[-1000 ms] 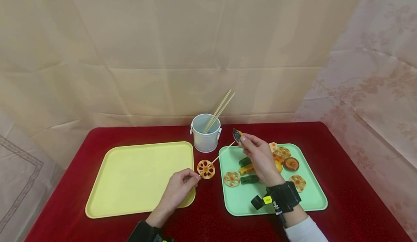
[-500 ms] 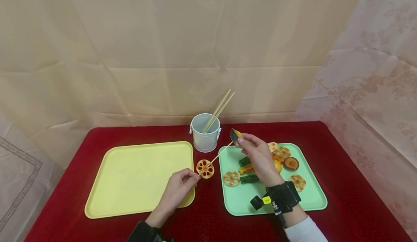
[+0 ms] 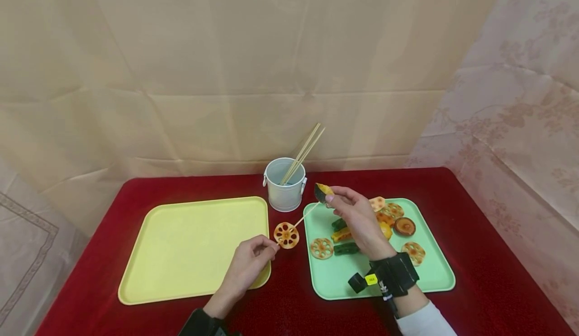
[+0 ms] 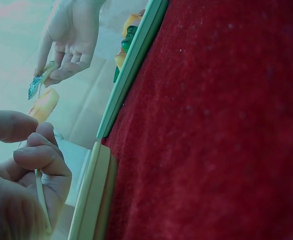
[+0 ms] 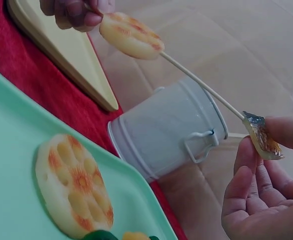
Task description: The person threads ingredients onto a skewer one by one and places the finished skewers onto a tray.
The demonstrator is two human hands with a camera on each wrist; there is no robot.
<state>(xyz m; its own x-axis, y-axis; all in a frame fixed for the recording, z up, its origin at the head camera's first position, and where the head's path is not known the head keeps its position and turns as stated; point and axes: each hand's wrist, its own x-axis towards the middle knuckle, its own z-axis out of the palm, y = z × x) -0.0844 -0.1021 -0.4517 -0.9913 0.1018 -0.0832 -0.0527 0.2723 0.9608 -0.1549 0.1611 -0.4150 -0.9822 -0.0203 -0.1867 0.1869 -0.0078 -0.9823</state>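
My left hand (image 3: 249, 258) pinches a thin wooden skewer (image 5: 201, 84) near its lower end, beside the yellow tray's right edge. A browned lotus root slice (image 3: 286, 235) is threaded on the skewer just past those fingers. Between thumb and fingers, my right hand (image 3: 357, 218) holds a pumpkin slice (image 5: 262, 135) with dark green rind and yellow flesh. In the right wrist view the skewer's far end meets the pumpkin's edge; whether it has gone in, I cannot tell. The skewer slants up between the hands, over the gap between the trays.
A yellow tray (image 3: 194, 245) lies left. On the green tray (image 3: 334, 283), right, are lotus slices (image 3: 322, 248), green pieces (image 3: 346, 248), a yellow piece (image 3: 342, 234) and a mushroom (image 3: 404, 226). Behind the hands stands a white bucket (image 3: 285, 195) with several skewers (image 3: 307, 151).
My right hand has brought the pumpkin slice slightly left and down along the skewer's line, turning it so more yellow shows. The left hand and the lotus slice have hardly moved.
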